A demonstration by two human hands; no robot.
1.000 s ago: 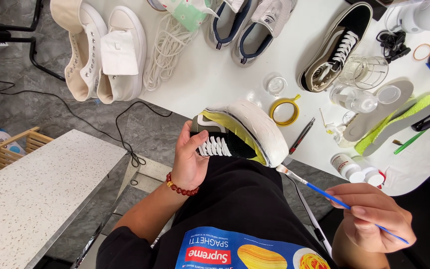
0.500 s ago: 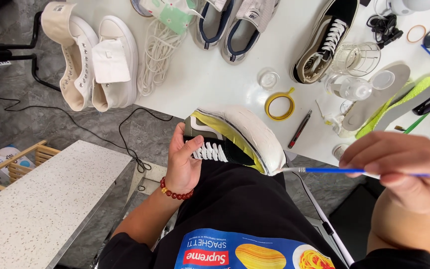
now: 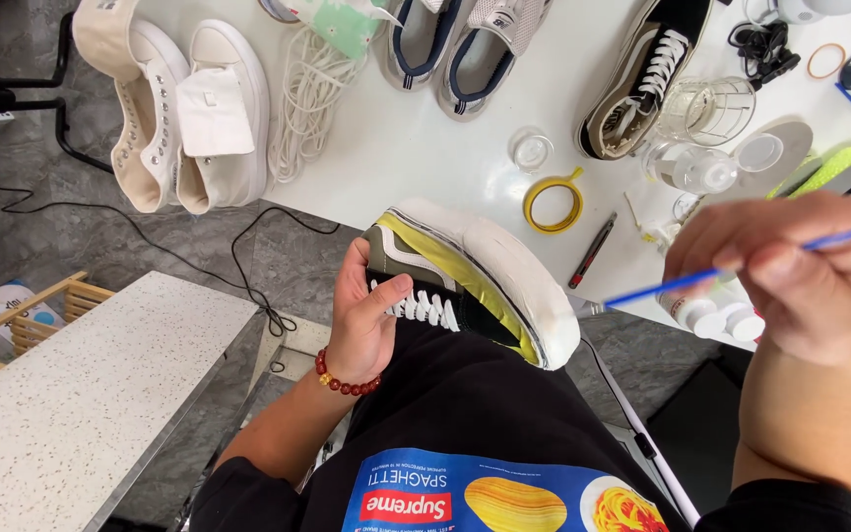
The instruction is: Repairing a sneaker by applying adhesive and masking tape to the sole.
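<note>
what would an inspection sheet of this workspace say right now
surface: white table, crowded.
job's things: sneaker sole-up on lap; blue paintbrush, tip near sole edge.
clutter: white high-tops, loose laces, grey pair, black sneaker, yellow tape roll, glass jars, small bottles.
hands: left hand grips sneaker; right hand holds paintbrush.
cables: black cable across floor.
surroundings: speckled counter, wooden crate.

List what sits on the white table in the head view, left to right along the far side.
Pair of cream high-top shoes → coil of white laces → pair of grey sneakers → black sneaker → clear glass cup → small tape ring
</note>
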